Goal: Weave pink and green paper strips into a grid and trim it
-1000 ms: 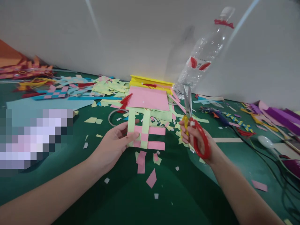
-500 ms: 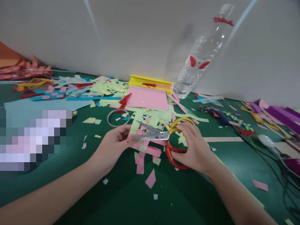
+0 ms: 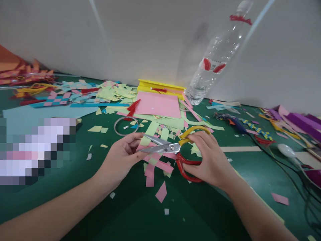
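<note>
My right hand point(image 3: 209, 155) grips scissors point(image 3: 173, 147) by their yellow and red handles, with the blades a little apart. Between my left hand's point(image 3: 126, 150) thumb and fingers is a woven piece of pink and light green paper strips point(image 3: 154, 156). The blades lie across this paper, their tips close to my left fingertips. Loose strip ends stick out from the weave on its right and lower sides. Part of the woven piece is hidden behind the blades and my fingers. A clear tape ring point(image 3: 126, 126) lies just beyond my left hand.
Behind are a pink paper sheet point(image 3: 157, 104), a yellow folded strip point(image 3: 163, 87), a red tassel point(image 3: 132, 109) and a clear bottle point(image 3: 215, 60) leaning on the wall. Many paper scraps point(image 3: 114, 92) cover the green table point(image 3: 160, 229). A white plastic spoon point(image 3: 287, 150) and cable lie right.
The scissor blades have drawn closer together over the paper strips. The woven paper has tilted slightly, and both hands stay nearly in place.
</note>
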`<state>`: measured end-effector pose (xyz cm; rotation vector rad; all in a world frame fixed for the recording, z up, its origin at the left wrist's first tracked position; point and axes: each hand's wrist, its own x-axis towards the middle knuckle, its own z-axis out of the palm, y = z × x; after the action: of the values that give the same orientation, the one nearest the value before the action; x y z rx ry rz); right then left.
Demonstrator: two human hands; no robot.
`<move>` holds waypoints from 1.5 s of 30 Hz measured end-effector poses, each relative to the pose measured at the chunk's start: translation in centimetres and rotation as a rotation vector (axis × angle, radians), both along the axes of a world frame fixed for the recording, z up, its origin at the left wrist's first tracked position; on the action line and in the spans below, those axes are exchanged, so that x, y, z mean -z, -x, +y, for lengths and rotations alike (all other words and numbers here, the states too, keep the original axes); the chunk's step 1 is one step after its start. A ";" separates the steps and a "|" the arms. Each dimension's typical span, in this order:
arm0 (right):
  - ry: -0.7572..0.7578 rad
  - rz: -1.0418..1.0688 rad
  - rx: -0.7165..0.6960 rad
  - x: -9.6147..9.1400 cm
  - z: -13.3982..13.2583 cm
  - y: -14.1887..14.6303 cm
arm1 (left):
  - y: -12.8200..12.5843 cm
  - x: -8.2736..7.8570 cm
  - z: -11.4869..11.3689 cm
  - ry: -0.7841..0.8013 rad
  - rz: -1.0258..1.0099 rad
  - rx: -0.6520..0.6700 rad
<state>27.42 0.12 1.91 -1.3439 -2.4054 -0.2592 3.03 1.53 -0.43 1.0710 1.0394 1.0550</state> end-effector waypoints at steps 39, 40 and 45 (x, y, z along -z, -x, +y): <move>0.060 0.031 -0.061 -0.1 -0.2 0.0 | 0.2 0.8 0.1 0.003 0.009 0.015; 0.065 0.035 -0.059 -0.2 -0.2 0.0 | 0.2 0.7 0.1 0.006 0.020 0.010; 0.077 0.063 -0.046 -0.2 -0.2 0.0 | 0.1 0.1 0.0 0.048 0.049 -0.007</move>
<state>27.46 -0.12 2.15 -1.3070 -2.4128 -0.1109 2.96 1.51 -0.55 1.0600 1.1033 1.0093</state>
